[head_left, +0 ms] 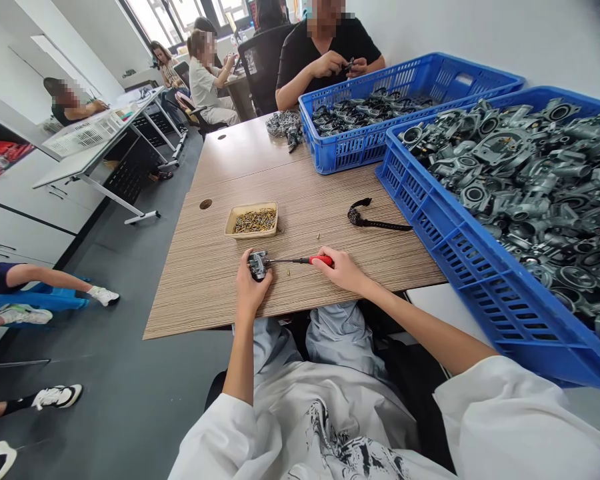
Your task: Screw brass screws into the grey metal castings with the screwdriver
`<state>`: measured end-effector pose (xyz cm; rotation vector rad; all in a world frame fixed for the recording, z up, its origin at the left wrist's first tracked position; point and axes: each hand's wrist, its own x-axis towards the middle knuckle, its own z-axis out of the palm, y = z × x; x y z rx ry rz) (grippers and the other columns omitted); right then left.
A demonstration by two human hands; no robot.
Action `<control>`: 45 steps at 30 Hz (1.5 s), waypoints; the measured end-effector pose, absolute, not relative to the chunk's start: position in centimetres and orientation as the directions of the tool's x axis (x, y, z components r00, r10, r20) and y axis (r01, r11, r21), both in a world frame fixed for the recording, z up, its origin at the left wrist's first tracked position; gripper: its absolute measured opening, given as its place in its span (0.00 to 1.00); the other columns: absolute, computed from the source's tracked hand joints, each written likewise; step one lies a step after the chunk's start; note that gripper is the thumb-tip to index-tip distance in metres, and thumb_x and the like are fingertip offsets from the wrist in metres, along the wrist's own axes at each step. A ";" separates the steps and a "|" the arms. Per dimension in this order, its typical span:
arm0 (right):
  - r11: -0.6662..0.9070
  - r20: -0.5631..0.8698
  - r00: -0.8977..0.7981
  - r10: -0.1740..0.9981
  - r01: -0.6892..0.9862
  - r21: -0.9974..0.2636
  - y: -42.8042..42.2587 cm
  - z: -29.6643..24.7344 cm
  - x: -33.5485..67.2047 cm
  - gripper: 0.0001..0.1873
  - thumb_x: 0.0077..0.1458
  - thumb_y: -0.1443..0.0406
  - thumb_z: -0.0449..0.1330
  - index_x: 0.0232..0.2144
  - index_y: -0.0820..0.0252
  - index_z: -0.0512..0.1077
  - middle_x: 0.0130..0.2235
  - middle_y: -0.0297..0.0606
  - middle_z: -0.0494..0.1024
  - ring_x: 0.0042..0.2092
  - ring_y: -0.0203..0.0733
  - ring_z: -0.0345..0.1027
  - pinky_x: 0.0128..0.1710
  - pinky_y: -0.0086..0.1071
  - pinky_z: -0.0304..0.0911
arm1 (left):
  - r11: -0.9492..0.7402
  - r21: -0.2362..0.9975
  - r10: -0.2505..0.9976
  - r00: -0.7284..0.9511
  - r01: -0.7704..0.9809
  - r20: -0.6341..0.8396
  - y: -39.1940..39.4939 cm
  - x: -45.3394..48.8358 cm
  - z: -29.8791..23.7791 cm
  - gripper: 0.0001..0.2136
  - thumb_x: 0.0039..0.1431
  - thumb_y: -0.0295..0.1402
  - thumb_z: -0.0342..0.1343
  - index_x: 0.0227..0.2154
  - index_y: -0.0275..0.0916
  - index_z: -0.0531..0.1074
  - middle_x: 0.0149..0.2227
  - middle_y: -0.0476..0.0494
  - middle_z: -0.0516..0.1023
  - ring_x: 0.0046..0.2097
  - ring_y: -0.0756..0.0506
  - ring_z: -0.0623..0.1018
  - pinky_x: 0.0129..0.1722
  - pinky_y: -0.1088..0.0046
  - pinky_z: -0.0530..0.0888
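My left hand point(251, 288) is closed around a small grey metal carburetor body point(258, 264) just above the table near its front edge. In my right hand point(344, 269) is a screwdriver point(316, 259) with a red and black handle, its long shaft pointing left. The tip meets the right side of the carburetor body; the exact contact is too small to make out. Two small brass pieces lie on the table, one brass piece point(289, 271) below the shaft and another brass piece point(318, 235) above it. Beyond my left hand stands a cream tray point(229, 231) full of small brass parts point(255, 221).
A black wristwatch point(375, 220) lies on the wooden table point(195, 280). At the right stand two blue crates, the near crate point(460, 267) heaped with grey metal castings and the far crate point(340, 160) holding darker ones. Across the table a person point(325, 63) handles a small part.
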<state>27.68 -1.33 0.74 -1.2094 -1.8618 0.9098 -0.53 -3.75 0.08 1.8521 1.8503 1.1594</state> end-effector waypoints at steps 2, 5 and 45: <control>0.310 0.193 -0.297 0.935 0.421 -0.853 -1.4 0.9 27.7 0.18 0.67 0.51 0.56 0.30 0.56 0.65 0.25 0.29 0.66 0.28 0.37 0.57 0.32 0.32 0.51 | -0.139 0.690 0.933 -0.139 0.710 0.331 -3.7 -0.6 0.0 0.32 0.58 0.35 0.64 0.65 0.44 0.62 0.58 0.38 0.75 0.56 0.38 0.77 0.61 0.58 0.71; 0.311 0.194 -0.299 0.934 0.417 -0.854 -1.4 1.0 27.7 0.18 0.67 0.51 0.56 0.29 0.56 0.65 0.26 0.29 0.65 0.28 0.37 0.57 0.32 0.32 0.51 | -0.138 0.686 0.933 -0.137 0.715 0.331 -3.7 -0.7 -0.1 0.33 0.58 0.35 0.64 0.65 0.45 0.61 0.59 0.38 0.75 0.58 0.38 0.77 0.62 0.57 0.71; 0.293 0.176 -0.305 0.936 0.399 -0.869 -1.4 1.0 27.9 0.16 0.68 0.52 0.53 0.33 0.56 0.67 0.27 0.30 0.66 0.29 0.38 0.59 0.33 0.33 0.53 | -0.153 0.606 0.947 -0.059 0.781 0.316 -4.0 -0.5 0.0 0.34 0.57 0.35 0.64 0.67 0.46 0.61 0.57 0.39 0.77 0.53 0.36 0.75 0.57 0.55 0.70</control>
